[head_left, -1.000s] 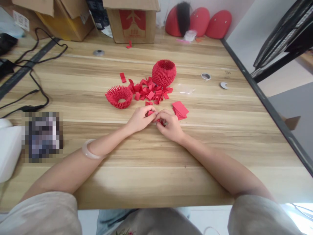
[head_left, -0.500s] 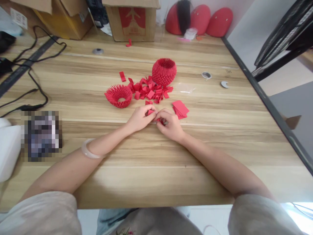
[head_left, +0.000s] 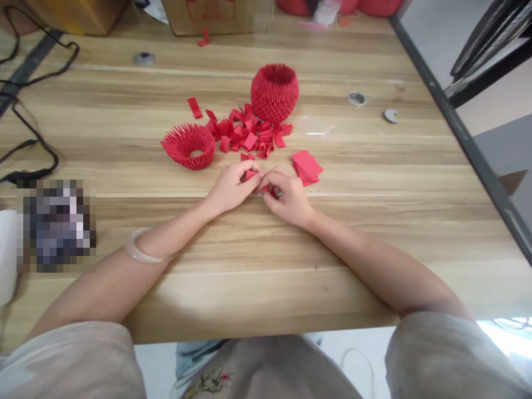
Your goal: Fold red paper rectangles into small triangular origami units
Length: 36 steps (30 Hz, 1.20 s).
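Observation:
My left hand (head_left: 234,184) and my right hand (head_left: 286,195) meet at the fingertips, both closed on a small piece of red paper (head_left: 250,175). Fingers cover most of that paper, so its fold cannot be made out. Just beyond my hands lies a loose pile of folded red paper pieces (head_left: 249,141). To its left sits a low, spiky red paper bowl (head_left: 189,147); behind the pile stands a rounder red paper vase (head_left: 275,93), open at the top. A stack of flat red paper slips (head_left: 306,166) lies beside my right hand.
Cardboard boxes (head_left: 210,15) stand at the back of the wooden table (head_left: 257,288). Black cables (head_left: 35,138) run along the left side, near a blurred-out item (head_left: 60,227). Two round cable-hole fittings (head_left: 143,59) are set in the tabletop. A grey cover piece (head_left: 390,116) lies at right.
My view has tipped downward and closer, so the things on the table appear shifted and the back is cropped. Both hands keep their hold on the red paper at nearly the same place.

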Each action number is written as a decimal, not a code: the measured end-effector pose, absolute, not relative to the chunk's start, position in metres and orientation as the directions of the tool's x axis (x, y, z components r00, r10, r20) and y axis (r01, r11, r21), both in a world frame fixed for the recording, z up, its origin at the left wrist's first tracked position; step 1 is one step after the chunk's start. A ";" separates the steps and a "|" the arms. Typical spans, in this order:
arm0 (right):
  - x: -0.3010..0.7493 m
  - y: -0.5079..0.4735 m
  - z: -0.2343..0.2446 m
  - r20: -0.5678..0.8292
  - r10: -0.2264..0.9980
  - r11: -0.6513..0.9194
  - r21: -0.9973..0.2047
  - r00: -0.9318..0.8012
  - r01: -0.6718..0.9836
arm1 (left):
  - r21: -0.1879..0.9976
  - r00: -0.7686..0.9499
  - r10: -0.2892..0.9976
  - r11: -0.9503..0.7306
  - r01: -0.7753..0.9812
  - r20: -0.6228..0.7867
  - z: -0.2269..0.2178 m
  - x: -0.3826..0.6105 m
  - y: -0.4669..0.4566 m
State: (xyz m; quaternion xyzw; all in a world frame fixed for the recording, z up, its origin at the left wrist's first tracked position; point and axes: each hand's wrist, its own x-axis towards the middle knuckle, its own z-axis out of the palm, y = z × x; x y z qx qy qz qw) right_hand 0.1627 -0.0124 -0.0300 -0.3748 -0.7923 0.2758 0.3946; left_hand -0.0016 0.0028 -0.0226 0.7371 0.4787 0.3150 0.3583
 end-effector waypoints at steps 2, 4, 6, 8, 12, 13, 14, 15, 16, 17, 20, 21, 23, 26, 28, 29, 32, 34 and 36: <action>0.163 -0.012 -0.029 0.407 0.815 0.560 -0.734 -0.412 0.384 | 0.831 0.340 0.934 -0.275 0.484 0.111 -0.023 -0.002 0.003; 0.163 -0.012 -0.029 0.399 0.818 0.555 -0.736 -0.415 0.388 | 0.833 0.338 0.935 -0.269 0.483 0.106 -0.023 -0.002 0.004; 0.163 -0.012 -0.029 0.393 0.821 0.550 -0.737 -0.414 0.391 | 0.833 0.339 0.934 -0.272 0.482 0.109 -0.022 -0.002 0.004; 0.163 -0.012 -0.030 0.394 0.821 0.551 -0.737 -0.413 0.392 | 0.829 0.341 0.934 -0.276 0.486 0.111 -0.022 -0.002 0.003; 0.163 -0.012 -0.031 0.413 0.810 0.567 -0.732 -0.417 0.376 | 0.825 0.341 0.933 -0.279 0.492 0.113 -0.021 -0.002 0.003; 0.163 -0.012 -0.031 0.415 0.810 0.568 -0.732 -0.416 0.376 | 0.826 0.341 0.933 -0.278 0.491 0.112 -0.021 -0.002 0.003; 0.162 -0.012 -0.030 0.415 0.811 0.567 -0.732 -0.414 0.378 | 0.828 0.341 0.934 -0.276 0.489 0.109 -0.021 -0.002 0.003; 0.162 -0.012 -0.030 0.414 0.812 0.566 -0.732 -0.411 0.380 | 0.829 0.342 0.934 -0.273 0.488 0.106 -0.021 -0.002 0.002; 0.162 -0.012 -0.030 0.413 0.813 0.564 -0.732 -0.410 0.382 | 0.830 0.341 0.934 -0.271 0.487 0.105 -0.020 -0.002 0.002; 0.162 -0.012 -0.029 0.414 0.813 0.565 -0.731 -0.410 0.382 | 0.829 0.341 0.934 -0.271 0.488 0.105 -0.020 -0.002 0.003; 0.162 -0.013 -0.029 0.420 0.810 0.570 -0.729 -0.409 0.379 | 0.826 0.340 0.934 -0.277 0.490 0.111 -0.020 -0.002 0.003; 0.162 -0.013 -0.029 0.422 0.809 0.570 -0.730 -0.409 0.377 | 0.827 0.338 0.934 -0.276 0.489 0.112 -0.020 -0.002 0.003; 0.161 -0.012 -0.030 0.421 0.811 0.569 -0.731 -0.407 0.376 | 0.834 0.338 0.935 -0.270 0.481 0.108 -0.020 -0.002 0.003; 0.161 -0.012 -0.031 0.420 0.811 0.569 -0.731 -0.408 0.377 | 0.844 0.342 0.935 -0.259 0.469 0.097 -0.020 -0.002 0.002; 0.161 -0.012 -0.031 0.431 0.804 0.578 -0.726 -0.410 0.372 | 0.846 0.345 0.934 -0.258 0.466 0.094 -0.021 -0.002 0.003; 0.161 -0.012 -0.031 0.436 0.801 0.583 -0.724 -0.411 0.370 | 0.846 0.346 0.933 -0.259 0.466 0.096 -0.021 -0.003 0.003; 0.161 -0.012 -0.030 0.438 0.800 0.585 -0.722 -0.410 0.369 | 0.846 0.346 0.933 -0.261 0.464 0.098 -0.022 -0.003 0.003; 0.161 -0.012 -0.029 0.430 0.805 0.578 -0.725 -0.409 0.375 | 0.849 0.343 0.934 -0.256 0.462 0.095 -0.023 -0.003 0.003; 0.161 -0.012 -0.028 0.430 0.805 0.578 -0.725 -0.409 0.374 | 0.852 0.340 0.936 -0.250 0.461 0.091 -0.024 -0.003 0.003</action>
